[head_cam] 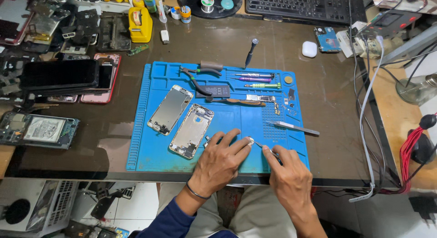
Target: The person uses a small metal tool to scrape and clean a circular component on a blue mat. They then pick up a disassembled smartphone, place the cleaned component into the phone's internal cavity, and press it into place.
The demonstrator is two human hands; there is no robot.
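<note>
Both hands work at the near edge of the blue rubber mat point(150, 128): the left hand point(221, 160) presses spread fingers on a small round silvery part point(250, 140), the right hand point(287, 172) pinches thin metal tweezers point(263, 146) touching it, two opened phone shells point(182, 119) lying just left.

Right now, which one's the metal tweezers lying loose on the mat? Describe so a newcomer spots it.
Start at the blue work mat in the middle of the dark desk. Go to its right edge, above the right hand. The tweezers lie there alone, slim and silver, pointing left; unlike the coloured screwdrivers near the mat's top, they have no handle grip and taper to a fine tip.
</note>
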